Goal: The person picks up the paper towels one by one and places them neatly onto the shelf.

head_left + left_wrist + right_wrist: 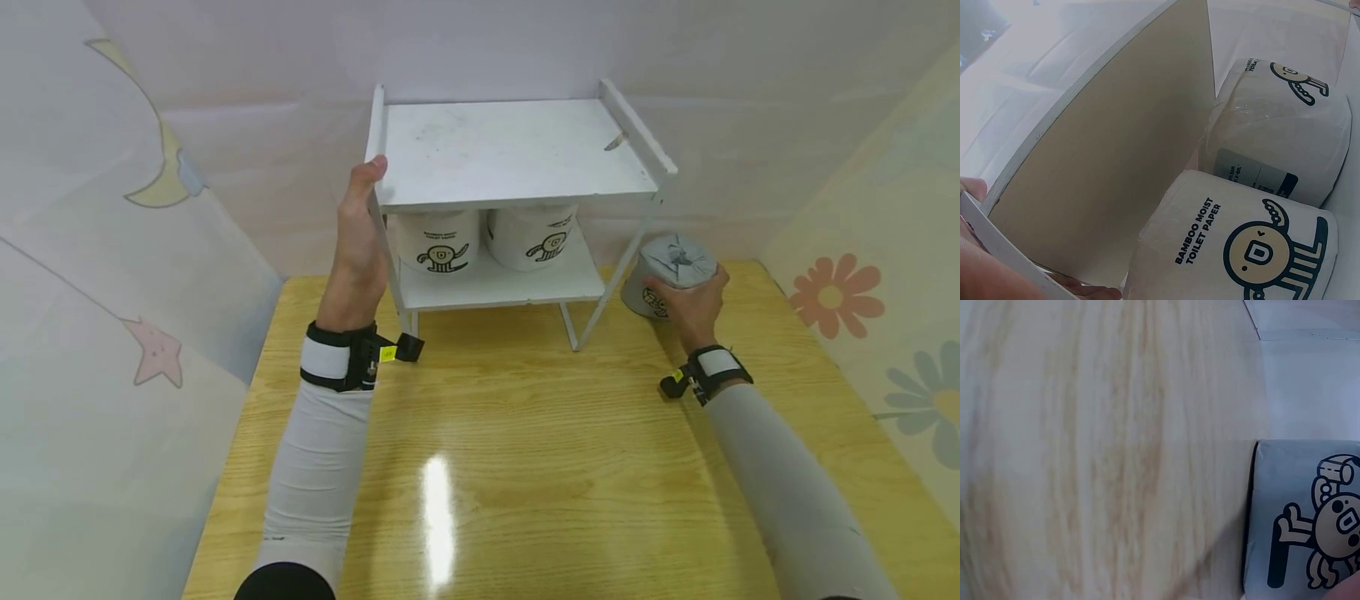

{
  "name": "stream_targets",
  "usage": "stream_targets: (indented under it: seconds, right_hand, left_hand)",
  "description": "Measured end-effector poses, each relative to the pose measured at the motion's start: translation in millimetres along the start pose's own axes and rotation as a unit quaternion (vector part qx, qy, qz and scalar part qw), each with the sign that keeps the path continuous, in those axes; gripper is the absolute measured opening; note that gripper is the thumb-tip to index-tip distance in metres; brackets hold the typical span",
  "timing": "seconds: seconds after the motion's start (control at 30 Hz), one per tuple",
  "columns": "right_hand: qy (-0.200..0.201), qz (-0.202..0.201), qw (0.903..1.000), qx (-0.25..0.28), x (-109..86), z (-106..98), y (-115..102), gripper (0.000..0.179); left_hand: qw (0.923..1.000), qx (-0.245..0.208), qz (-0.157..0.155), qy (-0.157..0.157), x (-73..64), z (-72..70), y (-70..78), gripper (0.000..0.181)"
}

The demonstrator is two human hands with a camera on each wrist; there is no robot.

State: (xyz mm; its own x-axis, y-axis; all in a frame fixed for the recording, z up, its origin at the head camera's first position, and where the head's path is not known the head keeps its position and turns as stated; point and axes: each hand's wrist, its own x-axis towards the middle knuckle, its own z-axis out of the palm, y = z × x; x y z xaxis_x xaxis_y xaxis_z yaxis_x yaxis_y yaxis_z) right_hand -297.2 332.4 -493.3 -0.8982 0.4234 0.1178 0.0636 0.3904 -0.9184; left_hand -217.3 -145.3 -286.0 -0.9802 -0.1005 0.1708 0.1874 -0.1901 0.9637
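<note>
A white two-tier rack (517, 150) stands against the back wall. My left hand (360, 237) grips its left side, thumb over the upper edge, with fingers showing behind the side piece in the left wrist view. On the lower shelf sit two wrapped toilet paper rolls, one at left (438, 242) and one at right (532, 237); "Bamboo moist toilet paper" is printed on the nearer roll (1235, 250). Right of the rack, my right hand (693, 308) holds a third wrapped toilet paper roll (675, 262), upright at the table. Only part of this roll shows in the right wrist view.
The wooden table (525, 450) extends toward me, with a glare streak at its middle. Printed wall sheets enclose it, with a moon (161, 158) and star (157, 350) at left and flowers (832, 296) at right. A brown mark (615, 142) shows on the rack's top.
</note>
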Motion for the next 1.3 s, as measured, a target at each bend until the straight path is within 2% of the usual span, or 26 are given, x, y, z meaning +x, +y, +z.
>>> stream_targets:
  seconds: [0.3, 0.53, 0.83, 1.07, 1.3]
  right_hand:
    - [0.008, 0.004, 1.0, -0.004, -1.1, -0.4, 1.8, 0.113]
    - [0.016, 0.012, 0.9998, 0.0, -2.5, -1.5, 5.0, 0.113]
    - [0.018, 0.003, 0.9998, -0.006, -6.8, -5.0, 9.0, 0.11]
    - [0.006, 0.003, 1.0, 0.006, -11.6, -9.1, 10.9, 0.11]
    - [0.013, -0.005, 0.9999, -0.006, -14.8, -11.8, 12.3, 0.108]
  left_hand:
    - [0.9999, -0.003, 0.01, -0.009, 0.1, 0.7, -0.3, 0.081]
    - [0.9999, -0.003, 0.005, -0.009, -0.1, 1.4, -0.5, 0.079]
    - [0.9997, -0.012, 0.015, -0.016, 0.7, 2.7, -0.1, 0.079]
    - [0.9998, -0.011, 0.01, -0.011, -0.4, 1.5, -1.1, 0.08]
    - [0.9998, -0.009, 0.013, -0.009, 0.0, -0.1, -1.1, 0.079]
